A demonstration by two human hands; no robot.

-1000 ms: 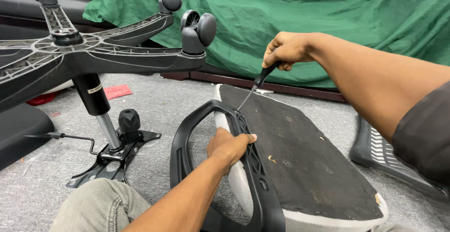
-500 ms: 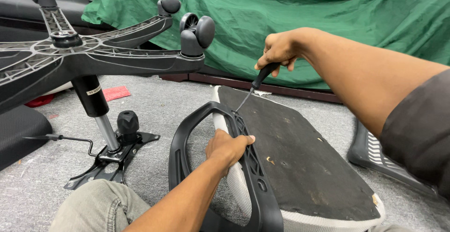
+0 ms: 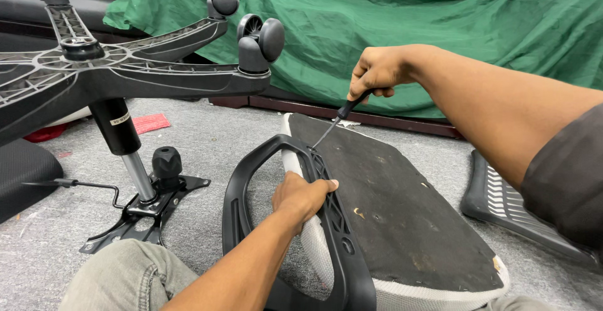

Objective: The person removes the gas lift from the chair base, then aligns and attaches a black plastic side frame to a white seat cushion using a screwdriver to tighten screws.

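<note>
Grey carpet floor (image 3: 207,135), green cloth (image 3: 402,41) behind.

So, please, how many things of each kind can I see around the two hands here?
Hands: 2, left hand, right hand
Screwdriver: 1
Black armrest: 1
Upturned seat: 1
Chair base with castors: 1
Green cloth: 1
Total: 7

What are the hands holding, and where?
Right hand grips a screwdriver by its black handle. Left hand holds the black armrest on its bar.
</note>
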